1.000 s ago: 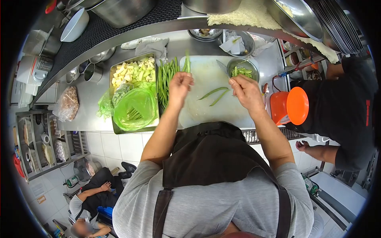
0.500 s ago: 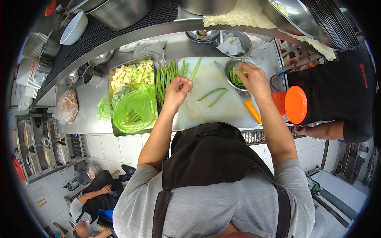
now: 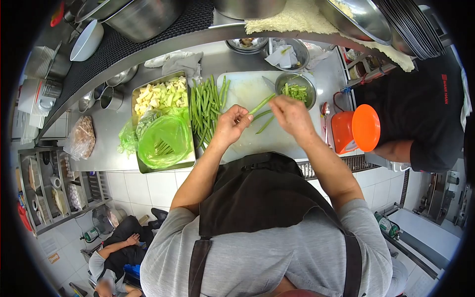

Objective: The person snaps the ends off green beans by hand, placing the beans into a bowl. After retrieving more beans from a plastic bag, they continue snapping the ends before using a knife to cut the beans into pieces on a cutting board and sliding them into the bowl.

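Note:
My left hand (image 3: 232, 124) pinches one end of a long green bean (image 3: 261, 104) above the white cutting board (image 3: 242, 89). The fingers of my right hand (image 3: 295, 118) are closed at the bean's other end, up and to the right. Beneath my hands, loose beans (image 3: 265, 124) lie on the board. A steel bowl (image 3: 313, 101) of short green bean pieces (image 3: 295, 91) stands just beyond my right hand. Part of a knife blade (image 3: 267, 80) shows beside the bowl; my right hand and arm hide its handle. A pile of whole green beans (image 3: 205, 106) lies left of the board.
Left of the pile, a metal tray (image 3: 143, 170) holds chopped vegetables (image 3: 163, 94) and a green plastic bag (image 3: 166, 141). An orange scale (image 3: 343, 131) and a spoon (image 3: 325, 109) are at the right. A co-worker in black (image 3: 420, 104) stands there. A shelf (image 3: 213, 34) overhangs the back.
My right hand has moved left from the bowl to the bean in my left hand. That bean has swung from pointing away to slanting right. My left hand has shifted slightly right.

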